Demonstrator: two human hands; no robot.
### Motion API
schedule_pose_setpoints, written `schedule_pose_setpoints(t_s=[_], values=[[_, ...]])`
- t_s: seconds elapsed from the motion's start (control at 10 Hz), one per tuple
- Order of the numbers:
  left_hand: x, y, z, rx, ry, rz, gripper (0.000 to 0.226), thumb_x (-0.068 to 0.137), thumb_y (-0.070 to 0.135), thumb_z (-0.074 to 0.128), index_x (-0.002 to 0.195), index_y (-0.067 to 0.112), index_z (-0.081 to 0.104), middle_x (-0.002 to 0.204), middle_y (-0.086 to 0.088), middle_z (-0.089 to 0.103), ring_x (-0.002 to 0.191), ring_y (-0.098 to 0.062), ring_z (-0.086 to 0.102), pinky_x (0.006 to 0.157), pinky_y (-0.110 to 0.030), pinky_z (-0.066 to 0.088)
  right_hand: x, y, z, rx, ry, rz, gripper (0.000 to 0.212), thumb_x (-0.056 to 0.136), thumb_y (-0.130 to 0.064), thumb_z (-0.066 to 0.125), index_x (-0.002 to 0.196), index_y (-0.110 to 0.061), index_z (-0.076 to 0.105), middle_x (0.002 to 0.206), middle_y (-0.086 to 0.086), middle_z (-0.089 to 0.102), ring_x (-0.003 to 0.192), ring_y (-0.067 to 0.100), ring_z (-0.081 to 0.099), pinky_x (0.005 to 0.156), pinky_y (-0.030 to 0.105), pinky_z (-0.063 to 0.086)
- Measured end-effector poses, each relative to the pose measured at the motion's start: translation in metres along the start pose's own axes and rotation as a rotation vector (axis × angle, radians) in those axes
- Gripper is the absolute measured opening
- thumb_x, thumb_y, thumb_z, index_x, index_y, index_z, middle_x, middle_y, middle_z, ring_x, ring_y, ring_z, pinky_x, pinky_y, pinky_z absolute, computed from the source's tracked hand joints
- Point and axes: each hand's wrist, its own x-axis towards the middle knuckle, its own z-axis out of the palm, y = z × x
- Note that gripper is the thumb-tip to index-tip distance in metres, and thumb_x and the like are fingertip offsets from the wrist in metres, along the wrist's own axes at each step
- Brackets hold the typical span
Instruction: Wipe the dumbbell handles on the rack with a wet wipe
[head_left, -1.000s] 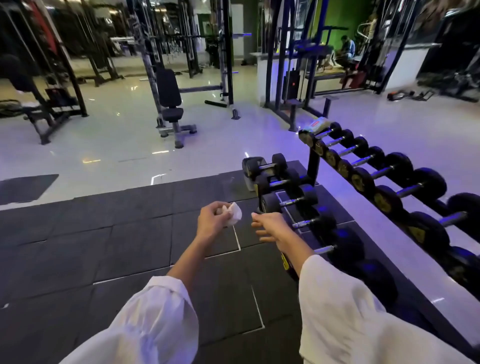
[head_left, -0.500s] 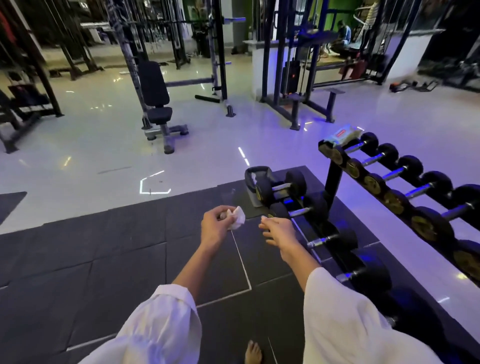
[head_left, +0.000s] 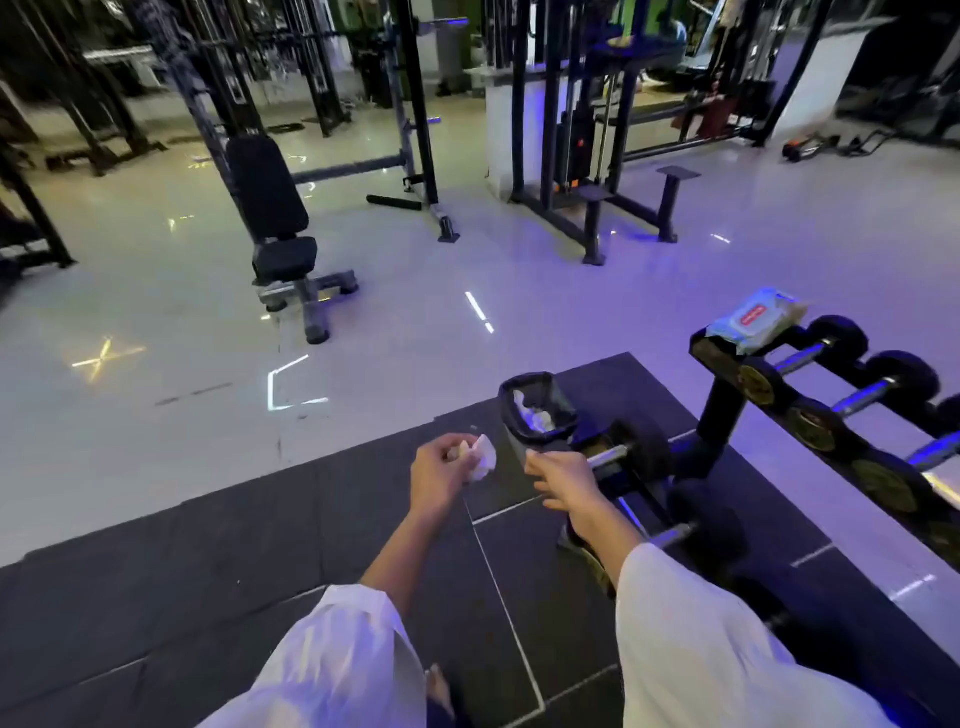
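A crumpled white wet wipe is pinched in the fingers of the left hand, held over the dark rubber floor mat. The right hand is extended empty, its fingers loosely apart, just in front of a small black-lined bin in which used wipes are seen. The dumbbell rack is placed to the right, a pack of wipes resting on its far end.
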Motion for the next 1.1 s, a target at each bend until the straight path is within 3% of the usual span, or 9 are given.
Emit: schedule_pose_setpoints(t_s=[0.1, 0.2, 0.3, 0.4, 0.5, 0.7, 0.9, 1.0, 1.1], values=[[0.072, -0.003, -0.005, 0.023, -0.033, -0.005, 0.007, 0.076, 0.015, 0.066, 0.080, 0.015, 0.072, 0.070, 0.005, 0.066, 0.064, -0.007, 0.061, 0.060, -0.018, 0.048, 0.061, -0.019, 0.019, 0.046, 0.050, 0.015, 0.025, 0.092, -0.027, 0.055, 0.099, -0.006, 0.065, 0.115, 0.022, 0.063, 0.104, 0.036, 0.061, 0.069, 0.030, 0.039], [0.140, -0.003, -0.007, 0.041, -0.099, -0.029, 0.009, 0.079, 0.012, 0.062, 0.083, 0.013, 0.071, 0.075, -0.001, 0.069, 0.065, -0.008, 0.063, 0.064, -0.021, 0.052, 0.117, -0.041, 0.036, 0.079, 0.065, 0.085, 0.028, 0.093, -0.027, 0.053, 0.110, -0.006, 0.061, 0.119, 0.015, 0.063, 0.115, 0.033, 0.055, 0.081, 0.035, 0.045], [0.214, 0.002, -0.008, 0.055, -0.188, -0.045, 0.010, 0.076, 0.016, 0.061, 0.080, 0.017, 0.070, 0.080, -0.006, 0.072, 0.071, -0.018, 0.068, 0.076, -0.036, 0.057, 0.168, -0.067, 0.051, 0.097, 0.070, 0.154, 0.032, 0.094, -0.029, 0.051, 0.115, -0.006, 0.059, 0.122, 0.012, 0.061, 0.116, 0.031, 0.055, 0.088, 0.039, 0.045], [0.297, 0.002, 0.006, 0.121, -0.256, -0.074, 0.018, 0.063, 0.023, 0.059, 0.078, 0.027, 0.069, 0.084, -0.006, 0.072, 0.083, -0.026, 0.069, 0.081, -0.046, 0.055, 0.220, -0.088, 0.057, 0.118, 0.127, 0.179, 0.031, 0.094, -0.029, 0.051, 0.113, -0.006, 0.060, 0.121, 0.011, 0.062, 0.115, 0.030, 0.056, 0.078, 0.030, 0.040], [0.360, -0.003, 0.035, 0.132, -0.291, -0.146, 0.020, 0.069, 0.019, 0.072, 0.085, 0.025, 0.063, 0.093, -0.012, 0.069, 0.085, -0.030, 0.067, 0.082, -0.051, 0.054, 0.265, -0.095, 0.050, 0.186, 0.211, 0.222, 0.030, 0.094, -0.026, 0.051, 0.111, -0.003, 0.061, 0.120, 0.016, 0.063, 0.107, 0.032, 0.059, 0.064, 0.027, 0.038], [0.494, -0.055, 0.120, 0.193, -0.367, -0.245, 0.016, 0.072, 0.017, 0.077, 0.070, 0.021, 0.062, 0.078, -0.010, 0.070, 0.079, -0.035, 0.068, 0.079, -0.053, 0.054, 0.403, -0.080, 0.028, 0.240, 0.408, 0.275, 0.025, 0.090, -0.023, 0.055, 0.066, -0.016, 0.061, 0.103, 0.027, 0.066, 0.090, 0.037, 0.063, 0.071, 0.036, 0.042], [0.603, -0.123, 0.216, 0.256, -0.414, -0.370, 0.026, 0.073, -0.003, 0.071, 0.072, 0.022, 0.063, 0.075, -0.004, 0.066, 0.080, -0.022, 0.063, 0.083, -0.045, 0.054, 0.564, -0.031, 0.013, 0.370, 0.422, 0.453, 0.024, 0.091, -0.026, 0.056, 0.068, -0.020, 0.060, 0.102, 0.021, 0.068, 0.080, 0.024, 0.056, 0.070, 0.031, 0.041], [0.651, -0.189, 0.271, 0.242, -0.393, -0.476, 0.020, 0.074, -0.004, 0.069, 0.089, 0.010, 0.065, 0.085, -0.008, 0.065, 0.083, -0.022, 0.061, 0.069, -0.016, 0.053, 0.638, 0.024, 0.012, 0.402, 0.469, 0.509, 0.025, 0.092, -0.029, 0.055, 0.071, -0.018, 0.062, 0.095, 0.014, 0.069, 0.082, 0.022, 0.059, 0.073, 0.030, 0.043], [0.686, -0.251, 0.322, 0.178, -0.413, -0.634, 0.032, 0.082, 0.000, 0.062, 0.113, 0.002, 0.058, 0.103, -0.016, 0.062, 0.087, -0.022, 0.056, 0.073, -0.029, 0.052, 0.694, 0.072, 0.004, 0.374, 0.480, 0.575, 0.025, 0.092, -0.032, 0.054, 0.077, -0.015, 0.065, 0.088, 0.008, 0.067, 0.083, 0.020, 0.058, 0.068, 0.027, 0.041]])
